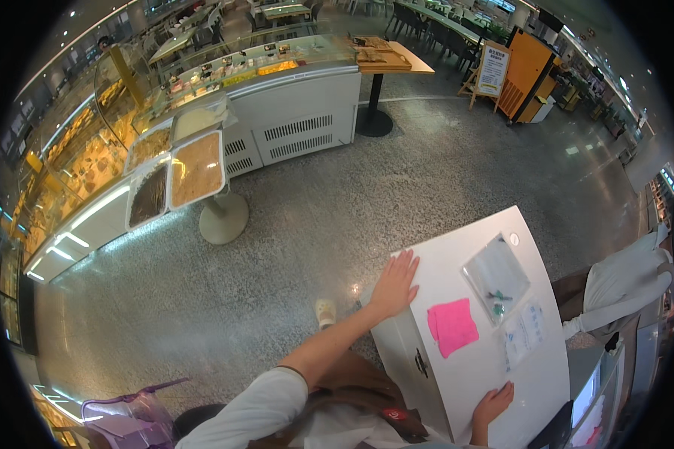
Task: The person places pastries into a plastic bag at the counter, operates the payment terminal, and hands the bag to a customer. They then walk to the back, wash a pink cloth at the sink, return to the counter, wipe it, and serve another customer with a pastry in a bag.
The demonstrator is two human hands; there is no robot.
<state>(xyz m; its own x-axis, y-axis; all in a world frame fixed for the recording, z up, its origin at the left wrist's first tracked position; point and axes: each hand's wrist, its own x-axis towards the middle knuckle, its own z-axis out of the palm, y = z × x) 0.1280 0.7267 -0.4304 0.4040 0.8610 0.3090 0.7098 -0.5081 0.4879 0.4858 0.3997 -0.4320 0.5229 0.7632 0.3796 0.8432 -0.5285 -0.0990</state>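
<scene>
My left hand [396, 285] rests palm down on the edge of a white counter [460, 387], holding nothing. A folded pink cloth [452, 327] lies beside it. Past the cloth is a clear plastic pouch [497, 278] with small green and dark pieces on it or inside it. Below the pouch sits a clear packet with blue print [522, 335]. My right hand [493, 403] lies on the near part of the counter, below that packet, fingers extended and nothing held. At the counter's far corner is a small round white sticker [514, 239].
To the left, film-covered food trays [197, 168] stand on a pedestal table before a glass display case [90, 146]. Wooden trays top another table [390, 56]. A person in pale sleeves [618, 286] is right of the counter, near a screen [587, 395]. A purple bag [126, 418] is lower left.
</scene>
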